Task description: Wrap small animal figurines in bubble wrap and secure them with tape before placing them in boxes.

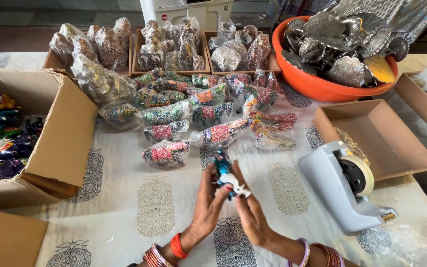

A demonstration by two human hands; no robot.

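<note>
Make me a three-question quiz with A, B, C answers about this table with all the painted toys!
1. Where is the tape dispenser?
A. right of the hands
B. inside the orange bowl
C. in the box on the left

2. What colour is the bowl of metal pieces?
A. green
B. orange
C. white

3. What are the hands doing?
A. resting flat on the cloth
B. both holding a small figurine
C. pulling tape

Answers:
1 A, the dispenser stands on the cloth to the right.
2 B, its rim is orange.
3 B, the left hand and right hand hold a blue and white figurine.
</note>
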